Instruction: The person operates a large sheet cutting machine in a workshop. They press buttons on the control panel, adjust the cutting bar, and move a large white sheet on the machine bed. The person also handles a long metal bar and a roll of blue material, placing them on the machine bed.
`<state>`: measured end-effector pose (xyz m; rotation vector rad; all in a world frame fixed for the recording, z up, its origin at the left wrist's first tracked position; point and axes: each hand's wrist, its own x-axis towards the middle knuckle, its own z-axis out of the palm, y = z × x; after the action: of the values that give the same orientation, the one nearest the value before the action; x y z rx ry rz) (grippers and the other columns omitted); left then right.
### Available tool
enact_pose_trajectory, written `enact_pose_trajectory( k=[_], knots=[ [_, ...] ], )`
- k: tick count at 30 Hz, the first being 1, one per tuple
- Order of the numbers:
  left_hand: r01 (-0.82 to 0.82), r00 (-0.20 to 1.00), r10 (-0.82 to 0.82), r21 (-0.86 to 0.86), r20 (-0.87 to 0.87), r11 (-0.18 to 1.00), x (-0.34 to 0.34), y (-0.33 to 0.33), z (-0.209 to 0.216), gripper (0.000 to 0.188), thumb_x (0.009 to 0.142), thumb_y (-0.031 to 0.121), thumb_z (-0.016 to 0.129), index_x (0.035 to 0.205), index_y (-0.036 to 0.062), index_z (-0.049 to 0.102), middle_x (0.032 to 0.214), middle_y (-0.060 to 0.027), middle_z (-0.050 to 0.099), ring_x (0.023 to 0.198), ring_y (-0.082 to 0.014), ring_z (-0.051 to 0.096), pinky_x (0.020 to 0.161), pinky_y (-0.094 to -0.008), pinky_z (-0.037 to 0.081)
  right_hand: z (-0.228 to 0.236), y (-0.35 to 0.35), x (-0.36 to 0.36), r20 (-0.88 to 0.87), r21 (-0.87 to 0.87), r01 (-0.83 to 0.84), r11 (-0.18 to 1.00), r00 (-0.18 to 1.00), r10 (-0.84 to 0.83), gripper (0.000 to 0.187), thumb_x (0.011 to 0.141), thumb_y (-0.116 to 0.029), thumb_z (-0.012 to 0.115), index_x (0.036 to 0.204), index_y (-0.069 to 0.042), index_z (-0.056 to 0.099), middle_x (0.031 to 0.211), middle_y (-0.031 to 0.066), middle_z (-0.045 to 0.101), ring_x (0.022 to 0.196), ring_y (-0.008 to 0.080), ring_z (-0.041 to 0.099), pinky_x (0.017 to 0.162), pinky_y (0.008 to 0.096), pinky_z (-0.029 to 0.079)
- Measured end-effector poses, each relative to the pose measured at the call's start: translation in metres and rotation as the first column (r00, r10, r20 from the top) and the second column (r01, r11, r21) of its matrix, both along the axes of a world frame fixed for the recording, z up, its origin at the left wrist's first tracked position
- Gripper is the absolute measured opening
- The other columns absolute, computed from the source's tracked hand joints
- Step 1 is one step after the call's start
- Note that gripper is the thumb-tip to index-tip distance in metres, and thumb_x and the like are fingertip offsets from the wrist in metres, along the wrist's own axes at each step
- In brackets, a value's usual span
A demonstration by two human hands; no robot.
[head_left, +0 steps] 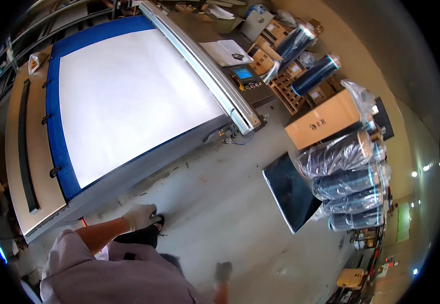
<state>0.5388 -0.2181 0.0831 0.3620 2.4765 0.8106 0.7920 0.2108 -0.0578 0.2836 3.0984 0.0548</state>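
Left hand [140, 218], right hand [223, 272]: cannot tell fingers' state | risk: white sheet [134, 96] could smudge at table's [38, 152] near edge | cause: left hand brushing it

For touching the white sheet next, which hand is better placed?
Probably the left hand: it appears nearer the white sheet, while the right hand is farther away, seen against the floor.

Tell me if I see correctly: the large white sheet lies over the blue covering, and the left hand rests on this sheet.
Not quite: the head view shows the left hand off the large white sheet, lower in the picture, beside the worktable. The sheet does lie over the blue covering.
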Motion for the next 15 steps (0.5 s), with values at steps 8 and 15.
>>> enact_pose_trajectory(
  k=[8,15],
  knots=[
    [-0.461,0.883,0.462,0.029,-0.085,0.887,-0.077,0.033,-0.005,0.037,0.090,0.040,0.062,0.108,0.0068,0.063,0.100,-0.0137,0.068,0.092,-0.0332,0.066,0.079,-0.0416,0.052,0.113,0.024,-0.227,0.258,-0.668,0.361,0.651,0.933,-0.252,0.034,0.089,-0.026,0.060,0.077,0.005,0.052,0.078,0.0179,0.054,0.079,0.0322,0.052,0.072,0.0461,0.040],
    [-0.933,-0.038,0.999,0.358,-0.009,-0.032,-0.024,-0.027,-0.084,0.033,0.090,0.029,0.063,0.106,0.0003,0.064,0.089,-0.0133,0.069,0.076,-0.0269,0.067,0.069,-0.0366,0.054,0.099,-0.030,-0.437,0.297,-0.668,-0.176,0.723,0.827,0.476,0.025,0.089,-0.020,0.063,0.091,0.005,0.061,0.090,0.0205,0.066,0.081,0.0282,0.062,0.074,0.0407,0.047]
  ],
)
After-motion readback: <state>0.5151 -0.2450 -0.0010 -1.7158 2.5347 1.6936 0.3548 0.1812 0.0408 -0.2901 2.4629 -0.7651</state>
